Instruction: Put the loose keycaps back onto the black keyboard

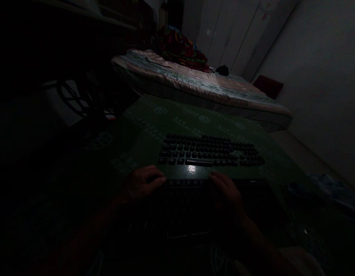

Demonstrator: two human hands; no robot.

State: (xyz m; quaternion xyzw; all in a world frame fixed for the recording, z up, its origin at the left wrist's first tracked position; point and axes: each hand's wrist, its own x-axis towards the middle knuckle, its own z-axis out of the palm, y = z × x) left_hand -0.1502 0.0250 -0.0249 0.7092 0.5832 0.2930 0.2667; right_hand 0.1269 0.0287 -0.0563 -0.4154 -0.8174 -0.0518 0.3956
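Curled left hand (144, 181) and right hand (225, 188) at black keyboard's (186, 203) far edge, grip unclear, blocky keycaps (210, 149) rowed farther, glossy green surface (131, 143)

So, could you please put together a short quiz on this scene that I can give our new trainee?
1. Where do the loose black keys lie?
a) on a chair
b) on the green surface, beyond the keyboard
c) inside a drawer
2. True or false: the left hand and the right hand are both at the far edge of the keyboard.
3. What does the dark red patterned bundle rest on?

Key:
1. b
2. True
3. The mattress with the patterned cover.
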